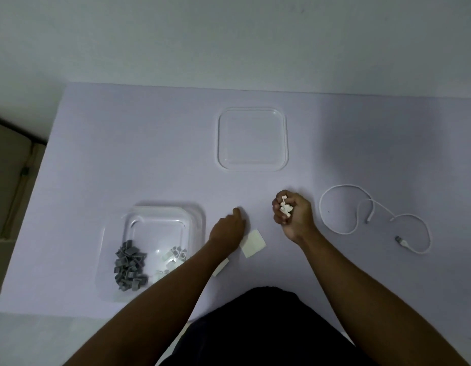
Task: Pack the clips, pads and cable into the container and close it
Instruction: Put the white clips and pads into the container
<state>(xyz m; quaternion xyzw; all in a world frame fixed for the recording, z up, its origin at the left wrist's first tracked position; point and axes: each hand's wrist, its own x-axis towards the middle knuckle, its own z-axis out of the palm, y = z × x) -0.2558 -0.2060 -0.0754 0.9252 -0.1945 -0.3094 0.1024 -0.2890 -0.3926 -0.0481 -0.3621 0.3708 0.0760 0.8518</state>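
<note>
The right hand (292,215) is closed into a loose fist, thumb side up, and its curled fingers hold a small bunch of white clips (285,207). How many clips are inside cannot be seen, because the fingers cover most of them. The left hand (229,228) is low over the table (139,143) with its back to the camera. One finger reaches forward, but the other fingers are hidden under the hand, so I cannot tell whether it is spread or pinching something.

Just beside the left wrist lies a square white pad (253,243), flat and turned so that one corner points to the person. A second pad (221,266) shows only as a corner, since the left forearm covers the rest.

To the left of the left arm stands the clear container (155,215), open. In its near left part is a heap of grey clips (128,265), and some pale clips (175,256) lie at its near right, partly cut off by the forearm.

The clear lid (253,138) lies flat further away, well apart from the container.

To the right of the right hand the white cable (334,191) lies in loose loops, stretched mostly from left to right. Its plug (401,241) is at the near right, with the tip towards the far left.
</note>
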